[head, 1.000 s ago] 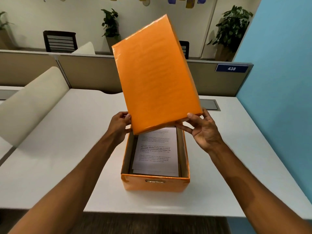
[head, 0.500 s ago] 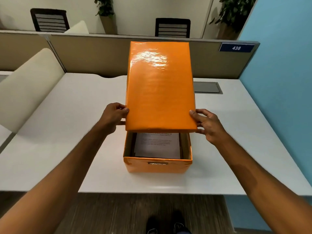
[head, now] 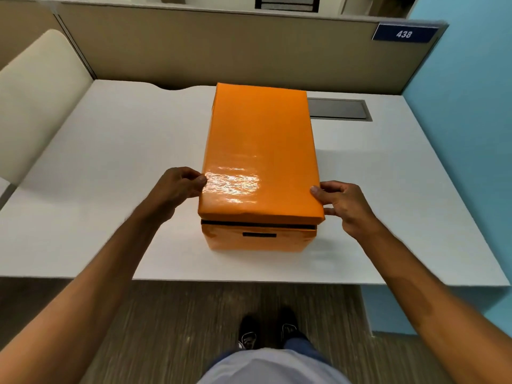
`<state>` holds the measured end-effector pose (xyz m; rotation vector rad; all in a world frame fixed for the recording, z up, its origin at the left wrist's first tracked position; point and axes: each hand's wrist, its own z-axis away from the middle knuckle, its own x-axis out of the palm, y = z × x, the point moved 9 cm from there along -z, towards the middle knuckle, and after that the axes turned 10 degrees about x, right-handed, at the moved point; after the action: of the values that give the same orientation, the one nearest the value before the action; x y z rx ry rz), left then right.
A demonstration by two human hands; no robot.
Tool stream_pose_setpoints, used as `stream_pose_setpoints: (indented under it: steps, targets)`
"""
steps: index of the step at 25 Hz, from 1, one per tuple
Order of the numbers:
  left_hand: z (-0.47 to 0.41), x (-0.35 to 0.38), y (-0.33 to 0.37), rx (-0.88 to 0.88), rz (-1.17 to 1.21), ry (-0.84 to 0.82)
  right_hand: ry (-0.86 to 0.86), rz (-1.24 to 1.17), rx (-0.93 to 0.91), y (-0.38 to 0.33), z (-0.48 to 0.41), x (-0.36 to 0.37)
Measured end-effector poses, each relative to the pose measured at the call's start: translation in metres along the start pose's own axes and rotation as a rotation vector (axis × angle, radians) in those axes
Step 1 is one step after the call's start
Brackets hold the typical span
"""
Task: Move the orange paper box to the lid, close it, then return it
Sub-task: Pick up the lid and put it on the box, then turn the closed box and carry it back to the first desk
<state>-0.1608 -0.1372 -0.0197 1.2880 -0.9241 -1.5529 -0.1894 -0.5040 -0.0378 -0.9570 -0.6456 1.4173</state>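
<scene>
The orange paper box stands on the white desk near its front edge. Its glossy orange lid lies almost flat over the box, and a thin dark gap shows under the lid's near edge. My left hand pinches the lid's near left side. On the near right side my right hand grips the lid with its fingertips. A dark handle slot shows on the box's front wall. The papers inside are hidden.
A grey cable hatch is set in the desk behind the box on the right. A beige partition closes the back, a blue wall the right. A cream chair back stands at the left. My shoes are on the floor below.
The lid has come down from a steep tilt above the open box to nearly flat on it, covering the papers. Both hands followed it down. The camera has tipped downward.
</scene>
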Motion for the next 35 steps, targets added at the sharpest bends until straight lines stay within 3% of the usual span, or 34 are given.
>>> stream_pose_setpoints:
  steps: [30, 35]
  targets:
    - [0.016, 0.018, -0.037, -0.028, 0.029, -0.101, -0.090, 0.077, 0.028, 0.021, 0.002, 0.010]
    - [0.013, 0.022, -0.043, -0.099, 0.166, -0.113, -0.062, 0.067, 0.050, 0.028, -0.003, 0.009]
